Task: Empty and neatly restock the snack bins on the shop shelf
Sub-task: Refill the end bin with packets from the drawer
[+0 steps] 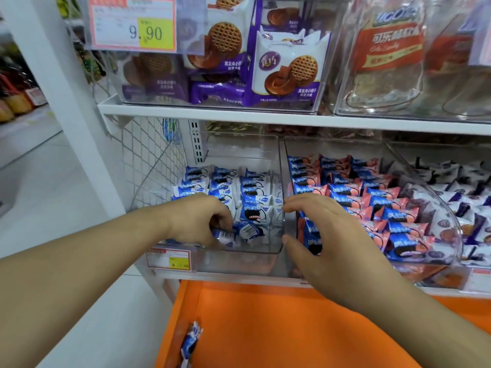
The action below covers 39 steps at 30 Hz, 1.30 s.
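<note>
A clear plastic bin (275, 197) on the lower shelf holds rows of blue-and-white cookie packets (225, 187). My left hand (198, 221) reaches into the bin's front and grips a blue-and-white packet (245, 231) lying there. My right hand (321, 235) hovers at the bin's right wall, fingers spread and relaxed, holding nothing. The neighbouring bin (285, 160) to the right is packed with neat rows of pink-and-blue packets (377, 197).
An orange crate (186, 301) stands below the shelf with one blue packet (190, 341) leaning on its left wall. A third bin (457, 227) at right holds white-and-purple packets. The upper shelf (239, 114) carries bins of purple waffle-cookie packs and a price tag. White wire mesh closes the shelf's left side.
</note>
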Motion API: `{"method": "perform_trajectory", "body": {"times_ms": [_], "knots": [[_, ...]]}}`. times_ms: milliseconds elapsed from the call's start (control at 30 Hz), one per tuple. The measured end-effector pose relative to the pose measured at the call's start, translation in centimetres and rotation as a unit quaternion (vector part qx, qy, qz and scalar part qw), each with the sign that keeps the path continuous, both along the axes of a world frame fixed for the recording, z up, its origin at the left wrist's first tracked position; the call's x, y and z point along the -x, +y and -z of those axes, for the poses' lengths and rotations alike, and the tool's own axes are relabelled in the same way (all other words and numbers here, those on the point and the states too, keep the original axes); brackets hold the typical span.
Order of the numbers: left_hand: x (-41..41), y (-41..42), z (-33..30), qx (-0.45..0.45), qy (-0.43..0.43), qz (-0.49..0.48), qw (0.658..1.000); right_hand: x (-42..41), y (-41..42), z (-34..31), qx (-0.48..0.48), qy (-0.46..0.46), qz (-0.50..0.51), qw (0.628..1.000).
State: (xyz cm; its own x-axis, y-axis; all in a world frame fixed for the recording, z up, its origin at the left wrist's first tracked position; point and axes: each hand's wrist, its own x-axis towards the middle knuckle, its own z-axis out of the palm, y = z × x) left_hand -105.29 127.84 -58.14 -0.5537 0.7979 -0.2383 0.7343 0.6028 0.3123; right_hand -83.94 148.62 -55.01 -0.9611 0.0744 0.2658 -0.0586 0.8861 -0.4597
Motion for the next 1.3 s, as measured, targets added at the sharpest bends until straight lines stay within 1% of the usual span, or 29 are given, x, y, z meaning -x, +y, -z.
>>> {"method": "perform_trajectory", "body": {"times_ms": [67, 133, 267, 433, 533, 633, 833, 900, 1000, 1100, 1167, 1300], "knots": [[0.4, -0.4, -0.5, -0.030, -0.014, -0.028, 0.999, 0.0, 0.0, 0.0, 0.001, 0.001, 0.000, 1.000], [0.7, -0.6, -0.7, -0.039, -0.001, -0.043, 0.998, 0.0, 0.0, 0.0, 0.001, 0.002, 0.002, 1.000], [0.5, -0.8, -0.4, -0.049, 0.062, -0.061, 0.995, 0.0, -0.2, -0.1, 0.000, 0.000, 0.006, 1.000], [0.4, -0.5, 0.1, -0.071, 0.153, -0.098, 0.981, -0.2, -0.2, -0.1, -0.007, -0.006, 0.006, 1.000], [0.6, -0.4, 0.4, -0.092, 0.169, -0.119, 0.974, -0.1, -0.2, -0.2, -0.008, -0.007, 0.008, 1.000], [0.4, 0.0, 0.7, -0.098, 0.172, -0.097, 0.975, -0.1, -0.2, -0.1, -0.007, -0.008, 0.010, 1.000], [0.5, -0.2, 0.6, -0.091, 0.117, -0.086, 0.985, -0.1, 0.0, -0.1, -0.005, -0.011, 0.008, 1.000], [0.6, -0.4, 0.5, -0.090, 0.112, -0.084, 0.986, -0.2, 0.1, -0.1, -0.004, -0.012, 0.007, 1.000], [0.3, -0.6, 0.1, -0.110, 0.096, -0.076, 0.986, -0.2, 0.1, -0.1, -0.004, -0.012, 0.007, 1.000], [-0.1, -0.1, -0.4, -0.126, 0.069, -0.032, 0.989, -0.2, 0.1, -0.1, -0.006, -0.011, 0.007, 1.000], [-0.5, 0.8, -0.6, -0.103, 0.059, 0.013, 0.993, -0.3, 0.1, -0.1, -0.005, -0.010, 0.006, 1.000], [-1.1, 2.6, 0.1, -0.050, 0.102, 0.083, 0.990, -0.3, 0.1, -0.1, -0.002, -0.009, 0.008, 1.000]]}}
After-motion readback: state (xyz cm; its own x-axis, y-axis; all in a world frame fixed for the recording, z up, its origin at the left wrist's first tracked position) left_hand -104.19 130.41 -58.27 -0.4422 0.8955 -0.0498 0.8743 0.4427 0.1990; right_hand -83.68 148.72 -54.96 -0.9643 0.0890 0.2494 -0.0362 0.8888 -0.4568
